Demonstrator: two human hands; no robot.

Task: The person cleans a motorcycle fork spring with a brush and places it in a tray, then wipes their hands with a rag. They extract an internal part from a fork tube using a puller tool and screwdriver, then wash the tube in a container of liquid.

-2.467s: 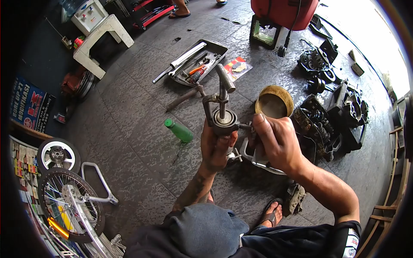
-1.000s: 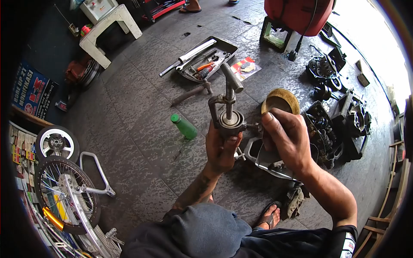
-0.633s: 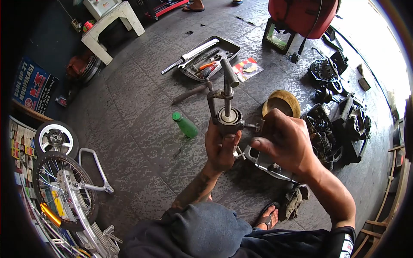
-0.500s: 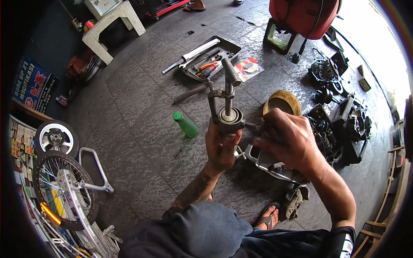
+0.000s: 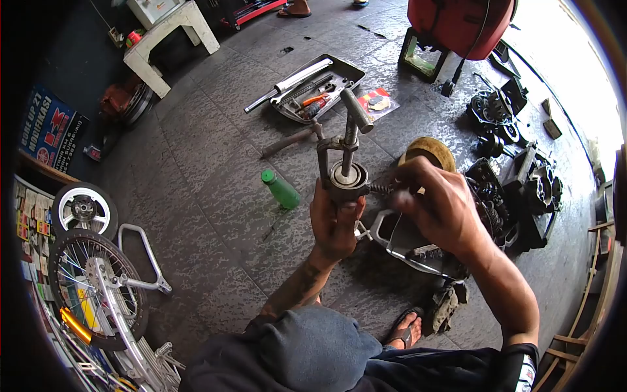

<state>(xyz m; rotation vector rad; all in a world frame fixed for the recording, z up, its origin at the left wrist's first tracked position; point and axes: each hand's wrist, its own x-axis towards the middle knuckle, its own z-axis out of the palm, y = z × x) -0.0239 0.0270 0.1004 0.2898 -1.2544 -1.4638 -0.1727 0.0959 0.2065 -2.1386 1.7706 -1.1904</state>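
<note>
My left hand (image 5: pixel 334 225) is wrapped round the lower part of a dark metal puller tool (image 5: pixel 351 140) with a T-shaped top bar. A round metal part with a pale centre (image 5: pixel 346 175) sits in the tool's ring. From the ring's right side sticks a threaded bolt (image 5: pixel 378 189). My right hand (image 5: pixel 434 202) is at the bolt's outer end, its fingers curled and partly smeared by motion. Whether they grip the bolt's end cannot be made out. Behind that hand lies a yellowish round container (image 5: pixel 436 149), partly hidden.
A tool tray (image 5: pixel 349 70), a hammer (image 5: pixel 290 141) and a green bottle (image 5: pixel 281 189) are on the floor ahead. Engine parts (image 5: pixel 493 108) lie at right, and wheels (image 5: pixel 98 287) at left. A metal-rimmed pan (image 5: pixel 398 256) is below my right hand. A person's foot (image 5: pixel 295 9) shows at the top.
My right hand has shifted and its fingers have changed pose around the bolt's end. The tool's top bar has turned slightly to the right. My left hand has kept its hold.
</note>
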